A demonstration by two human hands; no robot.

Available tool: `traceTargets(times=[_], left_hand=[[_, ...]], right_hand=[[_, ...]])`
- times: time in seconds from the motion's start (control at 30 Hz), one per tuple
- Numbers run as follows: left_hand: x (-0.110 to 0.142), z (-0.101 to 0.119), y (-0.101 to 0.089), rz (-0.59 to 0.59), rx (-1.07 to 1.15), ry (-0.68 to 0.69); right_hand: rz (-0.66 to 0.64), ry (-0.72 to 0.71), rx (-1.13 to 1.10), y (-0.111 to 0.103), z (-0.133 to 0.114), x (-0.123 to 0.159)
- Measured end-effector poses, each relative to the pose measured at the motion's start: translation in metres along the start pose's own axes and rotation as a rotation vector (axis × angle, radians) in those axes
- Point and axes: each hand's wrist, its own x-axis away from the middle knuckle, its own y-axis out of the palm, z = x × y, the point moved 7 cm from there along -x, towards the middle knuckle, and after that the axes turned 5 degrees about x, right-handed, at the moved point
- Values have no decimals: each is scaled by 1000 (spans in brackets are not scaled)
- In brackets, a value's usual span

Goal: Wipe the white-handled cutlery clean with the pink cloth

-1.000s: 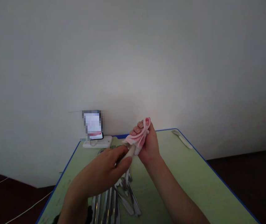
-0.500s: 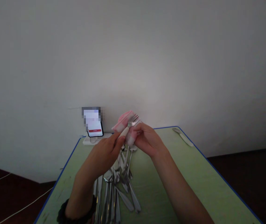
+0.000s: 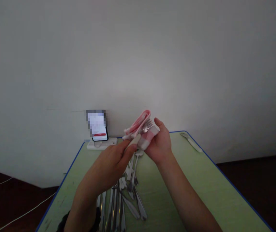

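My left hand [image 3: 115, 159] grips a fork [image 3: 135, 140] by its pale handle, the metal tines pointing up and to the right. Those tines rest against a pink-and-white cloth [image 3: 147, 138], which is folded over on itself. My right hand [image 3: 161, 143] supports the cloth from the right, palm up with the thumb raised; its other fingers are mostly hidden behind the fabric. Beneath both hands lies a loose pile of cutlery [image 3: 115, 206], with spoons, forks and long metal handles. My left forearm covers part of that pile.
A lone fork with a pale handle [image 3: 193, 144] lies at the table's far right. At the back left, a lit phone [image 3: 98, 127] leans on a white stand [image 3: 104, 144]. The green table [image 3: 172, 193] has a blue edge and meets a pale wall [image 3: 138, 64].
The fork and cloth have shifted slightly to the right. My right hand has opened out, its thumb now raised and the palm turned up under the cloth, whose upper fold stands higher.
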Motion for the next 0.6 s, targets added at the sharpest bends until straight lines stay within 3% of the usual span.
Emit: traceTargets(times=[0.23,0.5,0.6], left_hand=[[1,-3,0,-8,-66,-46],[6,-4,-1,2,-99,-45],[5,-6,-6,56,-97,-50]], right_hand=[[28,60,-27,2,15,0],[53,-76,-9,-1,-20,9],[64,-116,-48,0,-28,11]])
